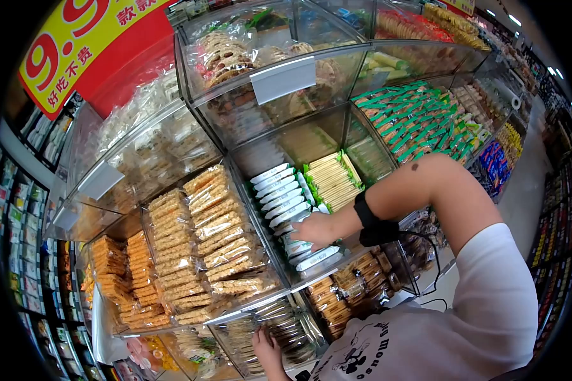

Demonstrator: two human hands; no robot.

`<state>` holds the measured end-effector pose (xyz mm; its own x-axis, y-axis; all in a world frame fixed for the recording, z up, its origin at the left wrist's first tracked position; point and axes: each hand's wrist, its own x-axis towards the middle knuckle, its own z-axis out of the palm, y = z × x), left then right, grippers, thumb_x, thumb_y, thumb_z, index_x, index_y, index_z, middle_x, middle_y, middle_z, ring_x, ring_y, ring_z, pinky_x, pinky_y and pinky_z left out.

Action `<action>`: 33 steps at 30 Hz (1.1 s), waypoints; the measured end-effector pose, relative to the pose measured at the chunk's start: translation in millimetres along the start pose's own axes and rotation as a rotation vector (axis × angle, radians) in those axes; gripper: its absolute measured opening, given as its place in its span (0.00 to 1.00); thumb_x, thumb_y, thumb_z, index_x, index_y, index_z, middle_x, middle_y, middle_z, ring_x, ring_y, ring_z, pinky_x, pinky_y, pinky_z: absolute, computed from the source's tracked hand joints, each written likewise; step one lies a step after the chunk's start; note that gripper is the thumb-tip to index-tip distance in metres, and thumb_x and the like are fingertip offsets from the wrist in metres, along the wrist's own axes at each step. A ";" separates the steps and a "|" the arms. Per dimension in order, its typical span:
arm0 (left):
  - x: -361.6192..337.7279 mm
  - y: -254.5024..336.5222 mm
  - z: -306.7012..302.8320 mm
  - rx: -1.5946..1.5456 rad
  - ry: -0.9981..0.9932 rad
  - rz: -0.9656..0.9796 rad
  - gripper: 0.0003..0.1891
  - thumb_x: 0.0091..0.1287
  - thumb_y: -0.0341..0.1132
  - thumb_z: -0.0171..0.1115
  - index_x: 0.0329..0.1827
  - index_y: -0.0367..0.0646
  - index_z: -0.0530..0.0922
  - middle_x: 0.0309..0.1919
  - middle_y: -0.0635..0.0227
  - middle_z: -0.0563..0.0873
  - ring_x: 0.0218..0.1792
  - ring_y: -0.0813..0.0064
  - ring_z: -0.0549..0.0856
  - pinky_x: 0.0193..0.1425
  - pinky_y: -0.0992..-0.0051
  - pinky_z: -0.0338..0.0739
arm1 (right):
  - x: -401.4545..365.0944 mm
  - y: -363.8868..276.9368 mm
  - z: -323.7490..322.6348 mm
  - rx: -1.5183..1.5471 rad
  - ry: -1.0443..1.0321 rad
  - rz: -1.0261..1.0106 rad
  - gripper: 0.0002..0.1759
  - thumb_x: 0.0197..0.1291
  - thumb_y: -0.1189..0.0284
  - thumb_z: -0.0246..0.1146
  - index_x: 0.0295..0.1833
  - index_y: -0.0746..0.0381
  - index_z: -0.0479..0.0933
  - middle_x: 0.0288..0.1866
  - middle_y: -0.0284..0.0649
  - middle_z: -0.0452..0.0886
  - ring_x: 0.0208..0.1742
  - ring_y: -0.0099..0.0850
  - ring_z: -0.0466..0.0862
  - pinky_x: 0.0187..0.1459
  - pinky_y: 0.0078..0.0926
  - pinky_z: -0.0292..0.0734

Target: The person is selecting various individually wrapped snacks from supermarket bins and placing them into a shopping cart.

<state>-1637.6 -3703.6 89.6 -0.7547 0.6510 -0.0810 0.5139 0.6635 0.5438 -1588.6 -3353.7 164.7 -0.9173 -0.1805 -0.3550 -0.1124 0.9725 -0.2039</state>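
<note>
My right hand (314,230) reaches into a clear bin, fingers bent down and closed on one of the white-and-green snack packets (278,192) lined up there. Its fingertips are partly hidden among the packets. A black band (365,211) with a dark device circles that wrist. Beside the row, in the same bin, stand pale stick-like snacks in green-edged wrappers (330,181). Lower down, my left hand (267,346) lies with its fingers stretched over flat, clear-wrapped snacks (241,343) in a front bin, holding nothing that I can make out.
Wrapped crispy bars (219,228) fill the bin to the left, with orange snacks (130,279) farther left. Brown wrapped snacks (353,286) lie below my right forearm. Clear bin walls (279,86) rise behind. Green-banded packets (407,117) sit at the back right. A cable (433,254) hangs near my forearm.
</note>
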 end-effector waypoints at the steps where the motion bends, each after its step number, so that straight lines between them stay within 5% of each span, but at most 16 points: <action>1: -0.1 -0.1 -0.3 0.004 0.003 -0.004 0.13 0.51 0.25 0.51 0.42 0.38 0.71 0.44 0.56 0.72 0.45 0.56 0.71 0.47 0.66 0.66 | 3.7 1.0 -0.2 -0.001 -0.046 0.028 0.28 0.41 0.64 0.62 0.49 0.61 0.62 0.52 0.52 0.62 0.33 0.43 0.76 0.27 0.37 0.72; 8: -5.3 -9.2 -2.3 0.009 0.061 -0.001 0.12 0.52 0.27 0.51 0.41 0.38 0.70 0.43 0.55 0.72 0.44 0.55 0.71 0.47 0.66 0.66 | 28.6 10.1 3.7 -0.182 -0.009 -0.163 0.11 0.40 0.72 0.54 0.33 0.63 0.70 0.21 0.43 0.74 0.24 0.40 0.77 0.21 0.36 0.70; 9: -6.8 -15.5 1.8 0.001 0.066 0.011 0.12 0.52 0.27 0.51 0.41 0.38 0.70 0.43 0.55 0.72 0.44 0.55 0.71 0.47 0.66 0.66 | 29.5 10.6 -8.7 -0.192 -0.012 -0.070 0.11 0.42 0.73 0.52 0.35 0.63 0.69 0.19 0.43 0.75 0.25 0.39 0.77 0.21 0.36 0.70; 12: -10.5 -23.2 7.7 0.002 0.062 0.025 0.12 0.52 0.27 0.51 0.41 0.37 0.70 0.43 0.55 0.73 0.44 0.55 0.72 0.47 0.66 0.66 | 22.6 7.7 -29.9 -0.092 0.081 0.094 0.20 0.47 0.74 0.48 0.49 0.59 0.65 0.24 0.44 0.75 0.27 0.41 0.77 0.22 0.37 0.69; 16: -9.8 -18.9 7.4 0.010 0.044 0.030 0.12 0.52 0.28 0.52 0.41 0.37 0.70 0.41 0.54 0.73 0.44 0.56 0.72 0.47 0.67 0.66 | 14.5 6.9 -19.6 0.005 0.159 0.096 0.21 0.47 0.75 0.47 0.50 0.61 0.64 0.25 0.47 0.73 0.27 0.43 0.76 0.25 0.38 0.71; 19: -6.6 -19.7 8.7 0.001 0.039 0.038 0.12 0.52 0.28 0.52 0.41 0.37 0.71 0.41 0.54 0.74 0.44 0.56 0.72 0.47 0.67 0.66 | 13.5 11.7 -12.8 0.001 0.320 0.051 0.20 0.46 0.75 0.47 0.49 0.62 0.65 0.33 0.51 0.71 0.29 0.45 0.75 0.27 0.38 0.71; 20: -6.0 -18.4 8.0 -0.003 0.041 0.043 0.12 0.52 0.28 0.52 0.41 0.37 0.71 0.41 0.54 0.74 0.43 0.56 0.72 0.47 0.67 0.66 | 7.9 8.1 -28.0 0.039 0.202 0.096 0.19 0.44 0.76 0.50 0.46 0.65 0.66 0.39 0.54 0.67 0.31 0.46 0.75 0.29 0.38 0.71; 24: -7.1 -18.0 10.3 0.001 0.048 0.041 0.12 0.52 0.27 0.52 0.41 0.37 0.71 0.41 0.54 0.74 0.43 0.56 0.72 0.47 0.66 0.66 | 5.0 17.4 -23.0 0.100 0.225 0.055 0.15 0.40 0.76 0.55 0.36 0.68 0.65 0.36 0.51 0.64 0.29 0.46 0.73 0.31 0.38 0.69; 33: -8.0 -4.5 8.9 0.006 0.052 0.092 0.12 0.52 0.26 0.52 0.40 0.38 0.72 0.42 0.56 0.74 0.43 0.57 0.73 0.46 0.67 0.67 | -1.6 17.0 -22.9 0.108 0.202 -0.106 0.14 0.42 0.69 0.58 0.35 0.63 0.68 0.32 0.47 0.73 0.33 0.44 0.75 0.32 0.40 0.69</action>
<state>-1630.2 -3708.5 80.4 -0.7243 0.6894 0.0129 0.5845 0.6039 0.5419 -1597.8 -3333.5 182.7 -0.9615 -0.2368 -0.1392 -0.1805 0.9265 -0.3301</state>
